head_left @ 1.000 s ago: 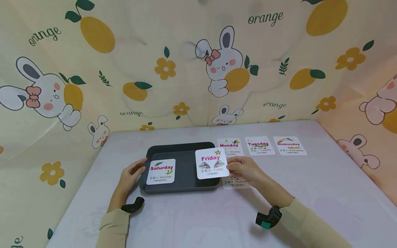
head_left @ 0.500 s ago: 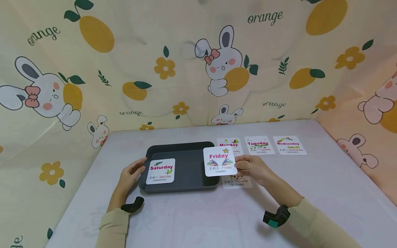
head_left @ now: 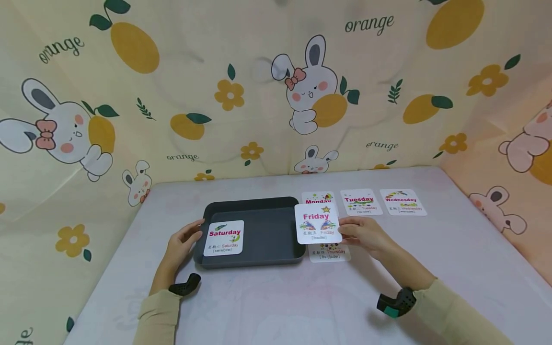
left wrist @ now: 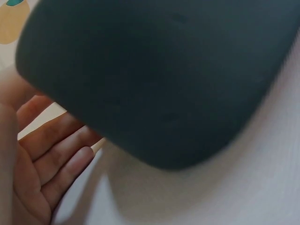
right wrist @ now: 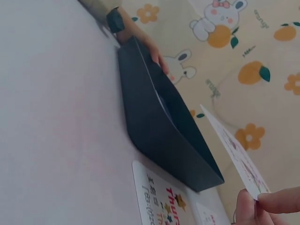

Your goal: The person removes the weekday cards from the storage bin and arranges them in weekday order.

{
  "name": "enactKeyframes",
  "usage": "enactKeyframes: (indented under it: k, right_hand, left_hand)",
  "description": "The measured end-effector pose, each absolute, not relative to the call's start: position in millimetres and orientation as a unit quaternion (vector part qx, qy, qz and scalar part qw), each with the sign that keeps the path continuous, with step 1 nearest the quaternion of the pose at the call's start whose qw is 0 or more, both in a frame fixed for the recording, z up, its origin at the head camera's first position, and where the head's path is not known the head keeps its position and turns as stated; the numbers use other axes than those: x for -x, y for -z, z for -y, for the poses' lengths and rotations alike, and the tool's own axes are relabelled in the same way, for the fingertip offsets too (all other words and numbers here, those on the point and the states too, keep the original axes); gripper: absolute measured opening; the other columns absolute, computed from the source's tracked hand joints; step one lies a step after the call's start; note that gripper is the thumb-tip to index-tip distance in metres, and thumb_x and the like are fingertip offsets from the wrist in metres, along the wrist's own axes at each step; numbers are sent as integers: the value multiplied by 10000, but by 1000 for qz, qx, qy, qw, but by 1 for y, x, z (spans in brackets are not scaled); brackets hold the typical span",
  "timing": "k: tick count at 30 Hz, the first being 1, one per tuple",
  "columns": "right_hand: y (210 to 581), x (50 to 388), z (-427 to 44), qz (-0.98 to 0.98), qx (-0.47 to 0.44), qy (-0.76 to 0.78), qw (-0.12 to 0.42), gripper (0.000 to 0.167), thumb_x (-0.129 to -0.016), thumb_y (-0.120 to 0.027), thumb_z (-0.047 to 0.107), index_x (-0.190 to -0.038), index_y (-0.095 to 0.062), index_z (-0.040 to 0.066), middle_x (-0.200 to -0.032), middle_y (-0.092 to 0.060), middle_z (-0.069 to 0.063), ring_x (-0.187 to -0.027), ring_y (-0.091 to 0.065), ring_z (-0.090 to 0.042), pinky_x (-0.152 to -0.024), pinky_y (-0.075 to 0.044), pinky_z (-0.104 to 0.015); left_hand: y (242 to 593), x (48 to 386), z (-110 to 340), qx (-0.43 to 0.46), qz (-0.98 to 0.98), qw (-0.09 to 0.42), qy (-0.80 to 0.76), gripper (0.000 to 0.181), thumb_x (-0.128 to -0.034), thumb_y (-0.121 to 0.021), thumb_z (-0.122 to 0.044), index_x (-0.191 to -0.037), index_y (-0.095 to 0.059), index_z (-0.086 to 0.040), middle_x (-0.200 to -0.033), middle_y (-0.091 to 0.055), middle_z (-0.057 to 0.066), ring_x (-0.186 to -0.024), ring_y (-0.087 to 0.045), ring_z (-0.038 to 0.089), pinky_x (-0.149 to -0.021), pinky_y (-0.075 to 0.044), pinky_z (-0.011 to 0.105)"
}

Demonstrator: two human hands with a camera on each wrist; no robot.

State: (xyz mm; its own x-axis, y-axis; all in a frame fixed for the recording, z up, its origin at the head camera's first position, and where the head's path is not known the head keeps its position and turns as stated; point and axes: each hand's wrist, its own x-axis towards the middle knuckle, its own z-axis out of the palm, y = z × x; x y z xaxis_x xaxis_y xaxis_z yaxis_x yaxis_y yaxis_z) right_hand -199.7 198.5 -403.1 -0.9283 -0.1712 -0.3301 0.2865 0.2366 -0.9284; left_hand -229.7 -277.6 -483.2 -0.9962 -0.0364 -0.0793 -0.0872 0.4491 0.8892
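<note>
My right hand (head_left: 364, 235) pinches the right edge of a white Friday card (head_left: 318, 224) between thumb and fingers. The card is held up over the tray's right end and partly hides the Monday card (head_left: 317, 197) and the Thursday card (head_left: 329, 253). In the right wrist view the Friday card (right wrist: 236, 154) appears nearly edge-on, clear of the table. My left hand (head_left: 178, 247) holds the left rim of a dark grey tray (head_left: 267, 258); in the left wrist view its fingers (left wrist: 61, 150) lie against the tray's edge. A Saturday card (head_left: 223, 238) lies inside the tray at the left.
To the right of Monday lie a Tuesday card (head_left: 361, 202) and a Wednesday card (head_left: 403, 202) in a row at the back. A patterned cloth wall (head_left: 258, 96) stands behind the pale table (head_left: 267, 306).
My right hand has moved the Friday card rightward, from over the tray toward its right edge and the Thursday card. The left hand, tray and Saturday card stay in place.
</note>
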Motion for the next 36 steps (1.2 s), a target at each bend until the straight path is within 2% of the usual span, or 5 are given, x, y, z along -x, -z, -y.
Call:
enactKeyframes:
  k: [7, 14, 36]
  right_hand:
    - [405, 199, -210, -759, -38, 623, 186, 436, -940, -562, 124, -1282, -478, -133, -877, -674, 109, -794, -621, -34, -746, -544, -191]
    - [410, 198, -222, -767, -43, 613, 183, 445, -943, -563, 141, -1286, -478, -130, -926, -675, 89, -820, -619, -54, -762, -545, -212]
    - [415, 195, -252, -782, -61, 590, 191, 458, -952, -569, 179, -1289, -474, -116, -900, -661, 111, -801, -611, -46, -728, -543, -202]
  left_hand:
    - [480, 228, 277, 29, -850, 27, -525, 471, -981, -540, -312, -1426, -468, -177, -1504, -456, 108, -1393, -420, 284, -1169, -332, 488]
    - [482, 228, 277, 27, -855, 19, -518, 469, -981, -539, -320, -1423, -473, -179, -1486, -476, 112, -1369, -444, 283, -1155, -352, 492]
    - [481, 227, 277, 24, -854, 18, -520, 469, -976, -549, -320, -1419, -479, -178, -1495, -468, 111, -1379, -434, 290, -1159, -344, 501]
